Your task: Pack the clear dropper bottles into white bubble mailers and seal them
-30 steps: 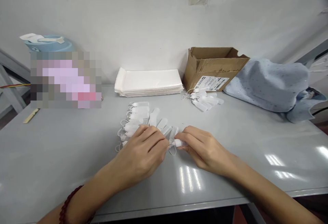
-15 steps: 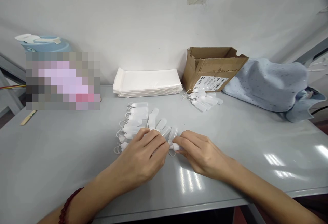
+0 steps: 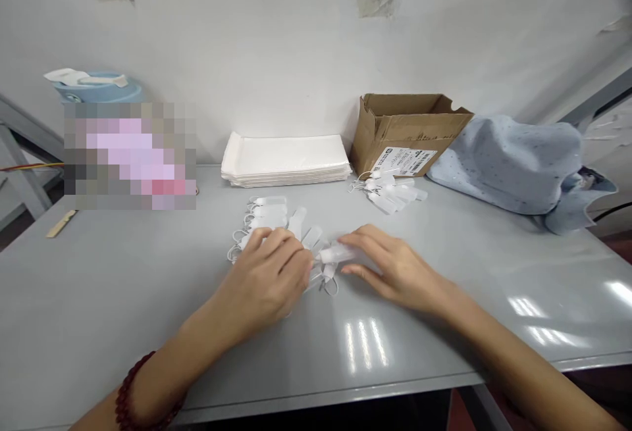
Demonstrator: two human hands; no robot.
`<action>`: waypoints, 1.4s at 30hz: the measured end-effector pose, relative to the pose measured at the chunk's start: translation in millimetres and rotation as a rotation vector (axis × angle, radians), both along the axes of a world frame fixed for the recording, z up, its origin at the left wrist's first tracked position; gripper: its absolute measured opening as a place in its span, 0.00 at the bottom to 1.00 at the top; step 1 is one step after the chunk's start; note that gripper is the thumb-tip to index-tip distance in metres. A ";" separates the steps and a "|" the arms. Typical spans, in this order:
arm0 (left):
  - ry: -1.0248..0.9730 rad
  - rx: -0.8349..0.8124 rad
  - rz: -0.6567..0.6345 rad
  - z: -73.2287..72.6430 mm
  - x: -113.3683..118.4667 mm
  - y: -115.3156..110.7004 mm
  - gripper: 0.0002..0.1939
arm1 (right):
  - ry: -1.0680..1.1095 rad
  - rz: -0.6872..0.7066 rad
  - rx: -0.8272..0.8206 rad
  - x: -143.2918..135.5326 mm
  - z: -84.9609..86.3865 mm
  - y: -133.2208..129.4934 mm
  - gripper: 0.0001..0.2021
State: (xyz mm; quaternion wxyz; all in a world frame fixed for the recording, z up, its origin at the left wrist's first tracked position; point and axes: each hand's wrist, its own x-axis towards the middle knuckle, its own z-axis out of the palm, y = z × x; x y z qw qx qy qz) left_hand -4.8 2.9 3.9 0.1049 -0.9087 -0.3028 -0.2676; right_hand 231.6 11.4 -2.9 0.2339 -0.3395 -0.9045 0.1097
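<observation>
A small translucent squeeze bottle [image 3: 336,254] with a white neck lies level between my two hands. My right hand [image 3: 399,270] has its thumb below and fingers above the bottle's body, holding it from the right. Curled in a pinch, my left hand [image 3: 271,270] meets the nozzle end; its fingertips are mostly hidden. Under and beside my hands lie more such bottles [image 3: 312,237], loosely fanned, one with a thin loop [image 3: 332,285] toward me. Left of these, a row of bottles [image 3: 269,210] with looped caps is partly covered by my left hand.
Behind stands a stack of white envelopes [image 3: 289,154]. An open cardboard box [image 3: 409,131] is at the back right, with a pile of bottles [image 3: 390,193] before it. A pale blue cloth [image 3: 508,161] lies at right, a blue container [image 3: 103,92] at back left.
Both hands have moved slightly away from me, up in the view. The bottle between them shows more of its body, and the right fingers are spread wider. The camera has shifted a little.
</observation>
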 end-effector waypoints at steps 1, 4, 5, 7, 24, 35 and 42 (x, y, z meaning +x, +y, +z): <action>-0.012 0.017 0.036 2.0 -2.6 2.3 0.07 | 0.018 -0.034 0.010 6.1 0.0 5.3 0.15; -0.016 0.062 0.139 5.8 -9.6 8.9 0.07 | 0.019 -0.195 0.076 27.2 -4.8 24.3 0.16; -0.007 0.069 0.163 6.0 -11.2 10.5 0.08 | -0.011 -0.254 0.102 34.2 -8.0 30.9 0.17; 0.023 0.072 0.187 5.4 -12.9 12.3 0.09 | -0.107 -0.353 0.141 46.5 -15.5 42.5 0.16; -0.175 -0.088 0.217 2.7 -13.7 11.0 0.11 | -0.129 -0.450 0.072 51.6 -30.9 56.5 0.09; -0.116 -0.103 0.121 -1.0 -12.0 12.2 0.06 | 0.249 -0.314 -0.006 17.6 0.0 13.7 0.07; -0.135 -0.153 0.123 -1.5 -10.1 8.1 0.10 | 0.406 -0.163 -0.261 7.7 5.4 2.5 0.08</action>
